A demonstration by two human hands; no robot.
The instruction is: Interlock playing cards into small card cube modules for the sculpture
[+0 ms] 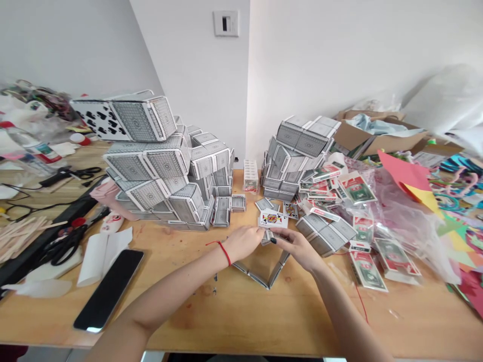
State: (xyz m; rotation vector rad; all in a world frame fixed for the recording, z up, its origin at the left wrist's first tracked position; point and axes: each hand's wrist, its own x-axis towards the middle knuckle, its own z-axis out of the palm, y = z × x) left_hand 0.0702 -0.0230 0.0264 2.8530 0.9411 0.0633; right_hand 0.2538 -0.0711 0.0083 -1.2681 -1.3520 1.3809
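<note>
1. Folded grey-backed playing-card piece (267, 237) sits mid-table, lying left-to-right between the hands.
2. Left hand (243, 242) and right hand (298, 246) each pinch one end with closed fingertips, equally near.
3. V-shaped chain of folded cards (264, 275) lies just nearer; face-up court card (272, 218) lies just beyond.

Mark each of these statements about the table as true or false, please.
1. The left hand and the right hand both hold the cards. True.
2. The phone lies to the right of the hands. False: it lies to their left, screen up.
3. A red string is around the left wrist. True.
4. The scissors are in the right hand. False: they lie on the table, far left, untouched.
</note>
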